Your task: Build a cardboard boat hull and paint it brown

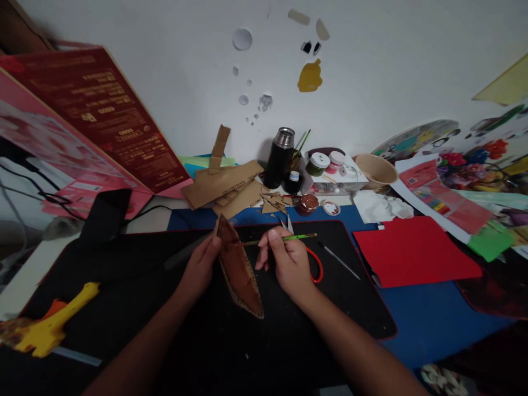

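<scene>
A small cardboard boat (241, 269) with reddish-brown paint inside is held tilted above the black mat. My left hand (202, 261) grips its left side near the upper end. My right hand (286, 258) pinches a green paintbrush (299, 236), whose tip points left to the inside of the boat's upper part. Whether the bristles touch the cardboard is too dim to tell. Behind them stands an open jar of brown paint (308, 204), with its lid (330, 207) beside it.
Scissors with red handles (317, 265) lie behind my right hand, and a pen (340, 261) is to their right. A black thermos (278, 159) stands at the back. Red paper (416, 253) lies at right, a yellow glue gun (53, 324) at left.
</scene>
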`<state>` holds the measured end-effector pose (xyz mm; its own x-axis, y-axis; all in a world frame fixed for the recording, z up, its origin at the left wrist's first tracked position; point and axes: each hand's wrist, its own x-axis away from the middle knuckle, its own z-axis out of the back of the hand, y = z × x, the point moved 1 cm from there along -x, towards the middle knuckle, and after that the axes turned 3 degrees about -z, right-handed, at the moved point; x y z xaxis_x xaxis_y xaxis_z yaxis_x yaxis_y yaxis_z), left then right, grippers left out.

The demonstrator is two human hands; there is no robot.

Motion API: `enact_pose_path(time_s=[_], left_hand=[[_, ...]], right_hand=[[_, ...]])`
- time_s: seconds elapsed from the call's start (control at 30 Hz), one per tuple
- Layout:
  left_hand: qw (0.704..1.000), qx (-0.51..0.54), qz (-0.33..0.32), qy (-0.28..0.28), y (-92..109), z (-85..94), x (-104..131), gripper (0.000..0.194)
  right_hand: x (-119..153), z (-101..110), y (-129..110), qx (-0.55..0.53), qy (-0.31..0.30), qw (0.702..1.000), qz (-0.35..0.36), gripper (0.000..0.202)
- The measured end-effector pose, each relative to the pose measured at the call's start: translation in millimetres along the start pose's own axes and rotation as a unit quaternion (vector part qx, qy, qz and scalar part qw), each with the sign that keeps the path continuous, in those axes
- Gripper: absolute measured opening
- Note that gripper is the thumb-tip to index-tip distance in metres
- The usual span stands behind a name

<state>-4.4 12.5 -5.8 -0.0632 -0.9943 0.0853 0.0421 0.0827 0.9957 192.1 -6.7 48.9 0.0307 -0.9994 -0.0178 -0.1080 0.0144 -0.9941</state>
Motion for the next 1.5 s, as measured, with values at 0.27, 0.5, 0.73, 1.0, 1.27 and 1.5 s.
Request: enact_pose_path(time_s=[0.27, 0.5, 0.73, 1.0, 1.27, 1.5], left_hand=[[0.995, 0.093, 0.026, -0.009, -10.7, 1.2, -1.8, 0.071], [0.974, 0.200, 0.095, -0.040, -10.0, -7.9, 0.3, 0.070], [0.963, 0.242, 0.116, -0.034, 1.9, -11.4, 0.7, 0.071], [0.963, 0.232, 0.135, -0.026, -4.1, -10.3, 1.6, 0.070], [0.958, 0.251, 0.136, -0.036, -2.0, -11.0, 2.3, 0.068], [0.957, 0.253, 0.139, -0.042, -5.9, -10.3, 1.1, 0.066]], right_hand=[[-3.0, -0.4, -2.3, -0.019, 0.000, 1.000, 0.002, 0.047], [-14.2, -3.0, -10.2, 0.013, 0.016, 0.999, 0.046, 0.043], [-13.4, 3.0, 0.9, 0.010, 0.016, 0.999, 0.050, 0.043], [-16.5, 1.6, -0.6, 0.013, 0.035, 0.998, 0.048, 0.041], [-14.4, 2.7, -0.8, -0.009, 0.036, 0.999, 0.039, 0.041], [-14.8, 1.1, 1.2, -0.004, 0.021, 0.999, 0.027, 0.043]])
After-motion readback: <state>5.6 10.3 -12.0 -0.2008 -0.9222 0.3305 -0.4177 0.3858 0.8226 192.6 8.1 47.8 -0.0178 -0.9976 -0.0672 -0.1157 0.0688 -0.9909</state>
